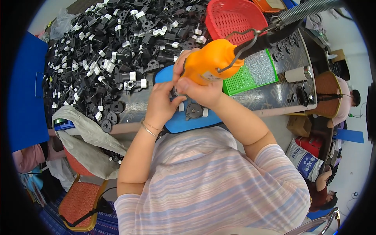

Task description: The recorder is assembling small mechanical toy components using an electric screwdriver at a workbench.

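Observation:
An orange electric screwdriver (213, 58) hangs from a coiled spring, and my right hand (197, 89) is wrapped round its body. The tool's tip is hidden behind my fingers. Close beside it, my left hand (159, 101) is closed on a small black plastic part, mostly covered by both hands. A white piece (180, 106) shows just below my left thumb. Both hands are over a blue mat (176, 126) at the table's near edge. On that mat, right of my left hand, lies a round black plastic part (193, 111) with a white end.
A large heap of black parts with white ends (105, 51) covers the table's left and back. To the right are a green tray (237, 83) with small silvery screws, a red basket (231, 17) and a white bottle (295, 74). The metal spring (305, 11) crosses the upper right.

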The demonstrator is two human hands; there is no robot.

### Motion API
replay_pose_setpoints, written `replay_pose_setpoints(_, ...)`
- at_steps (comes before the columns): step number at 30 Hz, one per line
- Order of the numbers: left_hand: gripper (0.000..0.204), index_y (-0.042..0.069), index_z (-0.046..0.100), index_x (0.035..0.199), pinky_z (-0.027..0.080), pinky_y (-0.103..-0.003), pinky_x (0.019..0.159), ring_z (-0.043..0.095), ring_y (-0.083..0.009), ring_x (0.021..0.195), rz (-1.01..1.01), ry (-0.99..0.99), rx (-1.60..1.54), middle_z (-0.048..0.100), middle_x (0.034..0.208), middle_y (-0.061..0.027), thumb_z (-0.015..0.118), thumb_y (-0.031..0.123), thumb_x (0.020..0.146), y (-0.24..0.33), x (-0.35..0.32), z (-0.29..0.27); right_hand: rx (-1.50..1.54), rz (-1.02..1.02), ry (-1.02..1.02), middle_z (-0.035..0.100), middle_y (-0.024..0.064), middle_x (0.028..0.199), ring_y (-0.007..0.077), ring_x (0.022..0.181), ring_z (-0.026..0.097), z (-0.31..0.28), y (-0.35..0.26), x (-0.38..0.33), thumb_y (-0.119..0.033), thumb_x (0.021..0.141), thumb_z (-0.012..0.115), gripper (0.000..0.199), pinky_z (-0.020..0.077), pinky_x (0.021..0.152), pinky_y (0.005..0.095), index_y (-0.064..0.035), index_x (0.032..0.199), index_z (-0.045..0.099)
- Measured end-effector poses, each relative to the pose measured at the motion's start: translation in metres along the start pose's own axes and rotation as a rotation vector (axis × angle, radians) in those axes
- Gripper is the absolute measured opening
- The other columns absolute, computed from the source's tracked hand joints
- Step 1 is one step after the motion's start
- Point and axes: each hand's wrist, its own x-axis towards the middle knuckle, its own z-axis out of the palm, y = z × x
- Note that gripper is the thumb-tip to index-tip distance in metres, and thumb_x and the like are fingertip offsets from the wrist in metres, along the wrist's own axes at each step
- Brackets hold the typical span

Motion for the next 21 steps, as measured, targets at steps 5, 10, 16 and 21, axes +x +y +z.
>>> replay_pose_setpoints(5, 0.044, 0.006, 0.061, 0.104, 0.044, -0.037, 0.073, 0.052, -0.0297, 0.082, -0.046, -0.014, 0.002, 0.060, 0.084, -0.0097, 0.078, 0.015, 0.064, 0.009, 0.000, -0.004, 0.062, -0.077, 0.048, 0.053, 0.0146, 0.089, 0.0139, 0.062, 0.055, -0.004, -0.004, 0.002, -0.009, 0.080, 0.063, 0.027, 0.0464, 0.054, 0.0235, 0.0012, 0.099, 0.047)
replay_pose_setpoints(10, 0.048, 0.006, 0.061, 0.108, 0.044, -0.036, 0.077, 0.053, -0.0297, 0.087, -0.029, -0.009, 0.030, 0.062, 0.091, -0.0101, 0.078, 0.015, 0.065, 0.012, -0.002, -0.006, 0.053, -0.125, 0.026, 0.053, 0.0152, 0.089, 0.0150, 0.062, 0.055, -0.007, -0.017, 0.004, -0.013, 0.081, 0.062, 0.028, 0.0466, 0.054, 0.0240, 0.0016, 0.099, 0.047)
replay_pose_setpoints(16, 0.026, 0.007, 0.067, 0.091, 0.044, -0.036, 0.081, 0.054, -0.0286, 0.094, 0.070, 0.143, 0.029, 0.063, 0.097, -0.0085, 0.074, 0.010, 0.067, 0.011, -0.005, -0.005, 0.080, -0.131, 0.056, 0.053, 0.0154, 0.089, 0.0151, 0.061, 0.055, -0.006, -0.020, -0.001, -0.015, 0.082, 0.063, 0.028, 0.0466, 0.054, 0.0245, 0.0016, 0.099, 0.047)
replay_pose_setpoints(21, 0.011, 0.007, 0.068, 0.077, 0.044, -0.036, 0.081, 0.055, -0.0276, 0.094, 0.065, 0.204, 0.021, 0.065, 0.095, -0.0053, 0.072, 0.007, 0.067, 0.010, -0.006, -0.004, 0.114, -0.162, 0.052, 0.052, 0.0149, 0.090, 0.0153, 0.061, 0.055, -0.005, -0.024, -0.002, -0.016, 0.082, 0.064, 0.028, 0.0469, 0.055, 0.0253, 0.0008, 0.098, 0.047)
